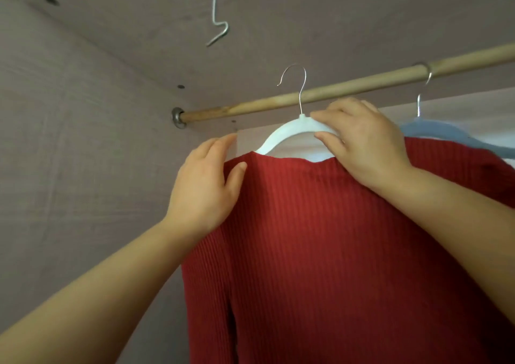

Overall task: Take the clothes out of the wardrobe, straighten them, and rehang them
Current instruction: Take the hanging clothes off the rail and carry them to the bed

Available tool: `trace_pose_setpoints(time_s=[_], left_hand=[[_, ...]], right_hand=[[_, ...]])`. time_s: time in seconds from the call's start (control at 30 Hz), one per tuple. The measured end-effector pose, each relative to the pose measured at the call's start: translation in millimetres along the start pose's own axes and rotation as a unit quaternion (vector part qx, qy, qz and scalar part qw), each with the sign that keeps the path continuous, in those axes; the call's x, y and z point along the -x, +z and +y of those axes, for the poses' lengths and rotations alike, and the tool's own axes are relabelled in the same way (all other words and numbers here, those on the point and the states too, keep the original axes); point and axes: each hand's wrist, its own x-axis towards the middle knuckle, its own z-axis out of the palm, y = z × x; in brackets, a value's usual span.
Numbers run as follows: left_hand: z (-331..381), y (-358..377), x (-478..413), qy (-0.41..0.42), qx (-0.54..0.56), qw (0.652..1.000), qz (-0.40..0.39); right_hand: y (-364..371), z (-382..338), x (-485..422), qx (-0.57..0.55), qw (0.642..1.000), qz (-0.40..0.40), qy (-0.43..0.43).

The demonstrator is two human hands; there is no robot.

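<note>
The grip of the right hand (367,146) is a pinch on the white hanger (281,133), just beside its hook (304,87), with fingers on top and the thumb under. This looks like the best place to hold it, because the hanger stays level there and the hook can be steered. The left hand (203,190) has no tight grip: its fingers are straight, and its thumb rests on the front of the left shoulder of the red sweater (306,238). I think it is there to keep the cloth from sliding off that end. The sweater is on the hanger and hangs down flat in front of the person, inside the wardrobe (69,140), near the left end of the rod (250,107). The hook stands up in front of the rod, and I cannot tell if it is over the rod yet. Both arms reach up and forward, with the right wrist bent down over the hanger. A blue hanger (426,128) hangs on the rod to the right, close by, so the sweater has to go in to its left.
</note>
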Motion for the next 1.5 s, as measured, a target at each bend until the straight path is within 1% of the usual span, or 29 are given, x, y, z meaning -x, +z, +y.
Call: trace_pose_setpoints(time_s=[0.13, 0.3, 0.47, 0.57, 0.67, 0.83, 0.97, 1.1, 1.23, 1.33, 1.5], left_hand=[[-21.9, -27.6, 54.7, -0.047, -0.036, 0.998, -0.008], [-38.0, -77.5, 147.0, -0.087, -0.133, 0.986, -0.038], [-38.1, -135.8, 237.6, -0.159, -0.213, 0.962, -0.068], [-30.8, -173.8, 285.0, -0.214, -0.262, 0.937, -0.082], [-16.6, -216.9, 324.7, -0.281, -0.313, 0.904, -0.077], [23.4, -296.4, 383.2, -0.357, -0.408, 0.839, -0.049], [65.9, -361.9, 416.8, -0.396, -0.482, 0.781, -0.008], [111.1, -426.9, 445.5, -0.426, -0.566, 0.706, 0.015], [151.5, -492.2, 473.2, -0.443, -0.628, 0.638, 0.047], [176.7, -543.1, 496.0, -0.451, -0.663, 0.592, 0.081], [211.3, -626.5, 529.7, -0.45, -0.707, 0.537, 0.094]], right_hand=[[23.9, -50.4, 32.0, -0.079, 0.996, 0.022, -0.023], [50.9, -115.1, 91.0, -0.175, 0.984, 0.034, -0.015], [68.9, -193.4, 155.8, -0.275, 0.961, 0.032, -0.015], [72.7, -245.4, 185.6, -0.339, 0.94, 0.022, -0.01], [68.1, -300.0, 207.3, -0.414, 0.91, 0.018, -0.021], [37.1, -395.2, 228.8, -0.535, 0.844, 0.004, -0.039], [-9.7, -473.0, 236.3, -0.634, 0.772, 0.008, -0.055], [-70.5, -549.4, 249.8, -0.717, 0.694, -0.008, -0.061], [-139.1, -619.6, 259.4, -0.772, 0.631, -0.033, -0.072], [-190.5, -669.0, 263.5, -0.797, 0.597, -0.049, -0.086], [-265.3, -747.4, 263.4, -0.817, 0.557, -0.08, -0.13]])
